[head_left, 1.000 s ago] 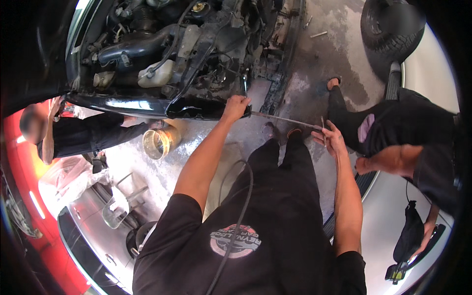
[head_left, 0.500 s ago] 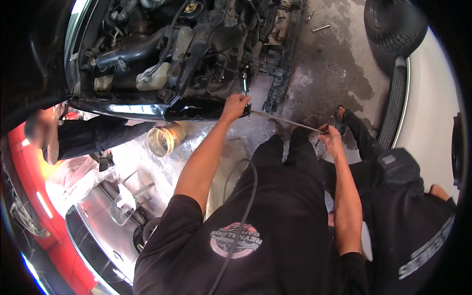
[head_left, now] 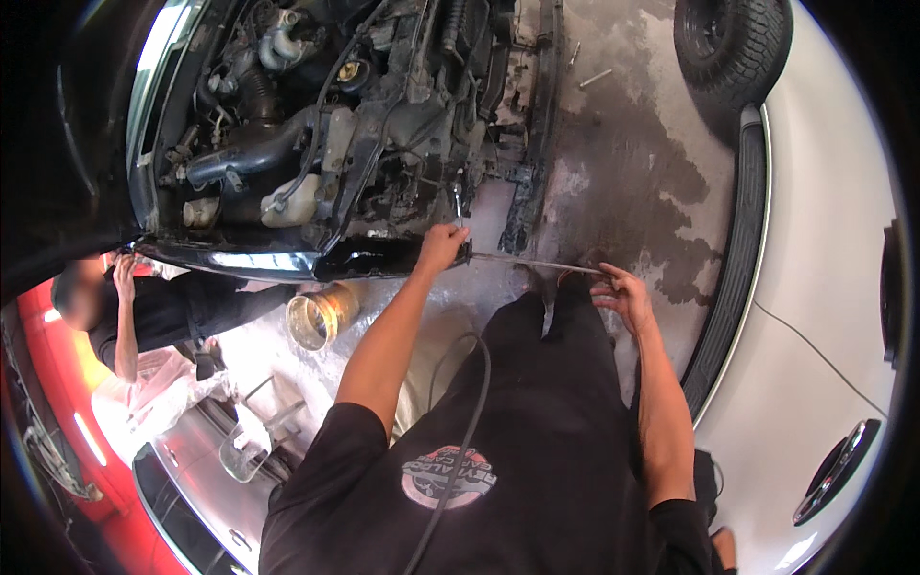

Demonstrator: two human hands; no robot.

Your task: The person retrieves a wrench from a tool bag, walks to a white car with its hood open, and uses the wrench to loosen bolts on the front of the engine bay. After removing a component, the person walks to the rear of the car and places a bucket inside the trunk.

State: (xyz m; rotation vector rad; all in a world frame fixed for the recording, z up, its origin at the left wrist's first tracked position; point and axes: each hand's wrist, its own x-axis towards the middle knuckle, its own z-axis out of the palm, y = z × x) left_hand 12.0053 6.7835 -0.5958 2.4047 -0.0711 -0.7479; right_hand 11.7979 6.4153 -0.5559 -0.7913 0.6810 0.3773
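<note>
Left hand (head_left: 443, 247) is curled closed at the front corner of a dark car (head_left: 259, 158) with its engine exposed; I cannot tell what it grips. A yellowish bucket (head_left: 339, 309) sits on the floor beside the car. Between the hands runs a thin metal rod (head_left: 537, 262), its far end pinched by the right hand (head_left: 625, 295). A shiny tool (head_left: 458, 201) stands just beyond the left knuckles.

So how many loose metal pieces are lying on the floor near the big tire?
2. One metal piece is farther left; a straight, rod-like piece lies just below and right of it, nearer the tire. Others may be hidden.
</note>
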